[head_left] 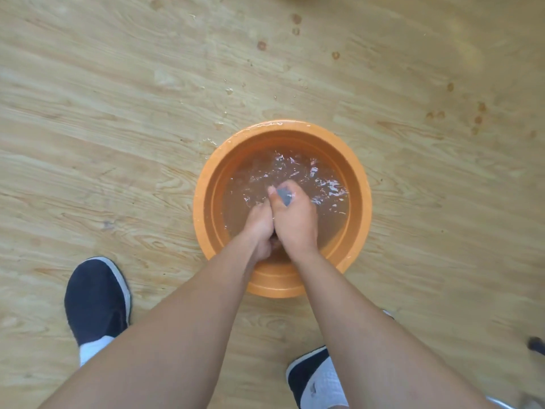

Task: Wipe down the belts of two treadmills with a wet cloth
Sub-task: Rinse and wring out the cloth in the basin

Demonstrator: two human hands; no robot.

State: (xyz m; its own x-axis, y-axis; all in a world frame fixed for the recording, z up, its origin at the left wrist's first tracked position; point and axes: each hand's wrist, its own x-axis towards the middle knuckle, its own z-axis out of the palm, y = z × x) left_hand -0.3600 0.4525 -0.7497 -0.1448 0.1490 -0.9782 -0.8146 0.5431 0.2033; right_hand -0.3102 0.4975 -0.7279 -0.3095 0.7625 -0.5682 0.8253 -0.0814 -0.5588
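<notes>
A: Where is the cloth (285,195)?
B: It is in the orange basin (202,199), which sits on the wood floor (118,113). Only a small grey-blue bit of it shows. The rest is hidden.
A: Who has it?
B: The right grip (295,221). Its thumb and fingers are curled tight round the cloth. The grey-blue bit pokes out at the top, between the thumb and the fingers.
A: And the left grip (259,222)?
B: It is right beside the right one, touching it. Its fingers are curled under. I cannot tell if there is cloth inside it.
A: Is there water (324,178) in the basin?
B: Yes. It looks a bit brown, and it is all ripples and shiny splashes past the knuckles. Both grips are low in the middle of the basin. I cannot tell how deep they go.
A: Is the floor wet?
B: A little. Small drops (228,90) lie on the floor past the far rim. Round brown spots (261,45) sit further away.
A: What else?
B: Two bare arms (182,335) come in from the bottom. A dark blue shoe (97,296) with a white sock (93,349) stands left of the basin. The other shoe (303,376) is low on the right, partly hidden by the right arm.
</notes>
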